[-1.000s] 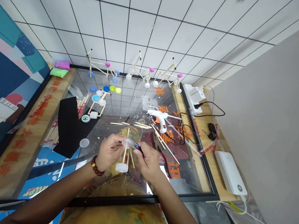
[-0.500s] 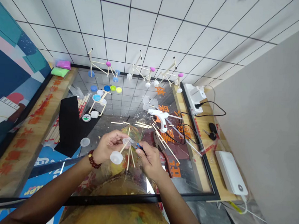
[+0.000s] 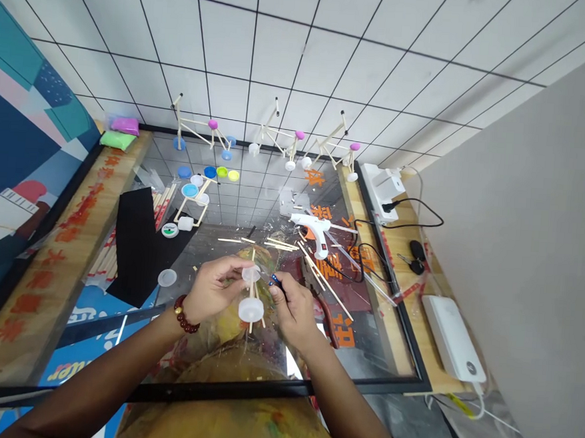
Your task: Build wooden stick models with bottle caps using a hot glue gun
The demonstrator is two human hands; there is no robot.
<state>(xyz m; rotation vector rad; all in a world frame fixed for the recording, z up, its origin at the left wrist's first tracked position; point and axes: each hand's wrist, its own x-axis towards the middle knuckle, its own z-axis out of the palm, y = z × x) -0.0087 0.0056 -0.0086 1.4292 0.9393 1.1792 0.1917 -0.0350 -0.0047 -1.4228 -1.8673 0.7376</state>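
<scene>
My left hand (image 3: 216,286) pinches a translucent white bottle cap (image 3: 251,273) between thumb and fingertips. A second white cap (image 3: 251,310) hangs nearer to me; a thin stick seems to join the two. Closed around the blue-and-black handle of a small knife (image 3: 275,282) is my right hand (image 3: 294,310). Its thin blade points left at the upper cap, and whether it touches I cannot tell. Wooden sticks (image 3: 251,327) lie on the glass tabletop below the caps. A loose clear cap (image 3: 167,277) lies left of my left hand.
A white glue gun (image 3: 316,229) lies beyond my right hand, beside scattered sticks (image 3: 325,281). Several stick-and-cap tricycle models (image 3: 278,138) stand along the back. Black sheet (image 3: 135,248) lies left; a power strip (image 3: 378,192) and white power bank (image 3: 452,337) sit right.
The nearer cap has swung right, now below the upper cap. The knife's blade has drawn slightly right, away from the upper cap. Both hands stay nearly in place.
</scene>
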